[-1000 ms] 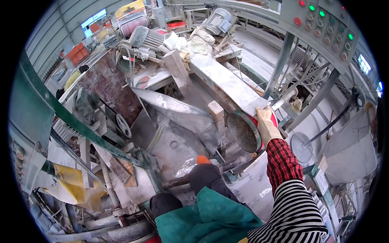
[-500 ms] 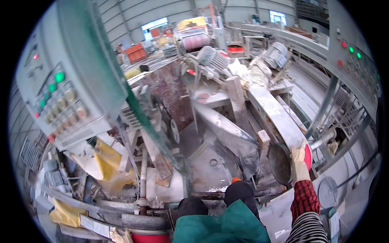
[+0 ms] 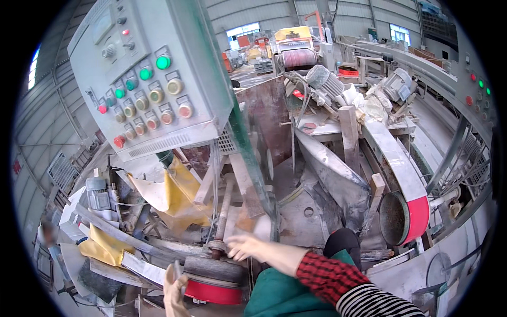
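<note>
My left hand (image 3: pixel 175 294), in a pale glove, is beside the red-rimmed wheel (image 3: pixel 214 292) at the lower left. Its fingers are closed, with a thin greyish edge between them that I cannot make out. My right hand (image 3: pixel 244 248), also pale-gloved, reaches leftward across my body, its fingers stretched and apart. Just above that wheel, it is nearest to an upright rusty rod (image 3: pixel 224 206); contact cannot be told. A white belt strip (image 3: pixel 143 268) leads up to the left wheel. On the right, another white belt (image 3: pixel 393 156) ends at a red-faced drum (image 3: pixel 417 219).
A control cabinet (image 3: pixel 153 100) with lit green buttons stands above on the left; another panel (image 3: pixel 478 87) is far right. Grey motors (image 3: pixel 325 79), a metal chute (image 3: pixel 332 169) and yellow sheeting (image 3: pixel 182 193) surround me. A blurred person (image 3: pixel 48 232) shows at the far left.
My view has turned left. My right hand has left the right-hand red drum and crossed to the left side. My left hand has come further into view beside the left wheel.
</note>
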A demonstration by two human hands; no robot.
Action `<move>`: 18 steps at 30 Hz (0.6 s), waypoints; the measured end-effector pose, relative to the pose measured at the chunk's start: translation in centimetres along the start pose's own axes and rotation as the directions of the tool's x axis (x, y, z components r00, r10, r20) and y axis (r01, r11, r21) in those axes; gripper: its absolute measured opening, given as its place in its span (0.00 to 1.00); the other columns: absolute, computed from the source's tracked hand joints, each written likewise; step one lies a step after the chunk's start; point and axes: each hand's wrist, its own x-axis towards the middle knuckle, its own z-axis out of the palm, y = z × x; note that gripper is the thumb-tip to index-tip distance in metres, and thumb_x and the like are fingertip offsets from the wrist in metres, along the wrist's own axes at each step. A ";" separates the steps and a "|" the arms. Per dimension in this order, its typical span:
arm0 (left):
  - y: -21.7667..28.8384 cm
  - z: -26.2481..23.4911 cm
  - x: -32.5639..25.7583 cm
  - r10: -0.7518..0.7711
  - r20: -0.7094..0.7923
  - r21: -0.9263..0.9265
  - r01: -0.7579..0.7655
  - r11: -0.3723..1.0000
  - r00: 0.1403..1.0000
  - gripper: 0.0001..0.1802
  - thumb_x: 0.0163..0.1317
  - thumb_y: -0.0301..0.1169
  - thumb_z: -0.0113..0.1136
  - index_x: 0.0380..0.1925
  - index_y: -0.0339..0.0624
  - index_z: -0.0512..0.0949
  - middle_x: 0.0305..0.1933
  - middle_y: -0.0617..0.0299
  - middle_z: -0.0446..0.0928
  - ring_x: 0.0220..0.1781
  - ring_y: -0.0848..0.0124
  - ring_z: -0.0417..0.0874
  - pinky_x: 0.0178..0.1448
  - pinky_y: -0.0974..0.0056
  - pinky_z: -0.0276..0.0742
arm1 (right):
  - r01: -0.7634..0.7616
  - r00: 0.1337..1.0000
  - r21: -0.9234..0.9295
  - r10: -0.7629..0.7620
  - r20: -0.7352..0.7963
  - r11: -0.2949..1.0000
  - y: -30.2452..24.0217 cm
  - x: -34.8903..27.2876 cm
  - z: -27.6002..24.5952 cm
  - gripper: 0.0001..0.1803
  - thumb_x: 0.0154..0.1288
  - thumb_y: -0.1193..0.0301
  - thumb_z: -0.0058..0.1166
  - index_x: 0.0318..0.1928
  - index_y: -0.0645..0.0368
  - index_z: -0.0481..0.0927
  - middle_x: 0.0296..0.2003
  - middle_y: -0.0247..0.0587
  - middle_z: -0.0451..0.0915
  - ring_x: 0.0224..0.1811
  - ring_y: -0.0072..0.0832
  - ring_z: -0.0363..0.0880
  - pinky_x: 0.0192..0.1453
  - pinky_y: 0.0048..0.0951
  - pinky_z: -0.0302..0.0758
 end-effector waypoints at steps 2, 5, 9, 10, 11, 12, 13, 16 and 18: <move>1.7 3.5 -0.6 0.009 0.123 0.016 -0.011 1.000 0.992 0.50 0.42 0.24 0.69 0.69 0.41 0.57 0.69 0.53 0.63 0.68 0.60 0.66 0.67 0.60 0.65 | -0.142 0.989 0.040 0.140 0.052 0.989 -0.7 1.1 5.9 0.29 0.69 0.51 0.51 0.64 0.51 0.68 0.43 0.45 0.81 0.42 0.29 0.80 0.44 0.35 0.80; 0.5 5.9 2.2 0.314 0.275 0.484 -0.413 0.771 0.909 0.51 0.41 0.31 0.74 0.67 0.40 0.60 0.70 0.50 0.61 0.71 0.58 0.62 0.71 0.60 0.63 | -0.076 0.966 0.298 -0.003 0.257 0.952 -0.2 1.3 11.3 0.30 0.66 0.50 0.55 0.62 0.52 0.69 0.48 0.39 0.78 0.45 0.29 0.78 0.50 0.36 0.78; 1.8 11.7 2.6 0.458 0.495 0.471 -0.671 0.573 0.738 0.50 0.41 0.36 0.76 0.66 0.42 0.61 0.72 0.47 0.57 0.74 0.55 0.58 0.74 0.59 0.59 | 0.244 0.945 0.131 -0.205 -0.256 0.961 0.3 4.0 9.1 0.23 0.65 0.77 0.48 0.61 0.55 0.70 0.50 0.38 0.77 0.54 0.28 0.74 0.54 0.31 0.74; 1.9 12.4 2.8 0.478 0.535 0.473 -0.716 0.513 0.696 0.50 0.42 0.36 0.76 0.67 0.44 0.61 0.72 0.48 0.56 0.74 0.55 0.57 0.74 0.59 0.59 | 0.260 0.896 0.052 -0.220 -0.387 0.964 0.5 3.9 8.2 0.22 0.64 0.79 0.48 0.59 0.57 0.71 0.49 0.39 0.78 0.51 0.29 0.76 0.54 0.32 0.74; 2.7 12.7 1.4 0.436 0.532 0.451 -0.679 0.579 0.726 0.45 0.46 0.34 0.74 0.66 0.48 0.63 0.73 0.49 0.55 0.75 0.56 0.56 0.75 0.60 0.56 | 0.244 0.867 0.101 -0.170 -0.469 0.965 -0.4 3.2 7.2 0.21 0.64 0.79 0.48 0.59 0.58 0.71 0.49 0.39 0.78 0.50 0.31 0.77 0.52 0.34 0.75; 2.8 12.6 1.4 0.449 0.520 0.461 -0.681 0.569 0.727 0.43 0.48 0.33 0.73 0.66 0.48 0.63 0.73 0.49 0.55 0.75 0.57 0.56 0.75 0.60 0.55 | 0.237 0.826 0.151 -0.118 -0.551 0.960 -1.5 2.2 5.7 0.20 0.64 0.79 0.48 0.58 0.58 0.72 0.49 0.40 0.79 0.48 0.32 0.79 0.50 0.36 0.76; 3.1 12.6 1.4 0.465 0.514 0.466 -0.690 0.554 0.721 0.42 0.49 0.33 0.72 0.65 0.48 0.64 0.74 0.49 0.55 0.75 0.57 0.56 0.76 0.60 0.55 | 0.313 0.775 0.246 -0.097 -0.624 0.917 -2.0 1.9 2.8 0.20 0.64 0.78 0.48 0.57 0.58 0.72 0.49 0.41 0.79 0.47 0.33 0.79 0.47 0.37 0.77; 2.7 8.9 3.6 0.567 0.397 0.639 -0.661 0.393 0.721 0.36 0.49 0.28 0.71 0.60 0.39 0.70 0.69 0.44 0.62 0.72 0.52 0.60 0.76 0.56 0.53 | 0.442 0.636 0.295 -0.064 -0.769 0.847 -4.7 -3.0 -5.3 0.19 0.65 0.79 0.47 0.57 0.59 0.72 0.50 0.44 0.79 0.48 0.36 0.81 0.45 0.40 0.80; 2.5 5.7 4.0 0.562 0.302 0.797 -0.528 0.294 0.770 0.34 0.50 0.29 0.69 0.58 0.36 0.70 0.66 0.41 0.65 0.69 0.48 0.64 0.73 0.54 0.57 | 0.555 0.487 0.290 -0.022 -0.873 0.780 -5.1 -7.7 -12.5 0.23 0.63 0.82 0.47 0.59 0.55 0.69 0.50 0.45 0.78 0.47 0.38 0.81 0.45 0.40 0.81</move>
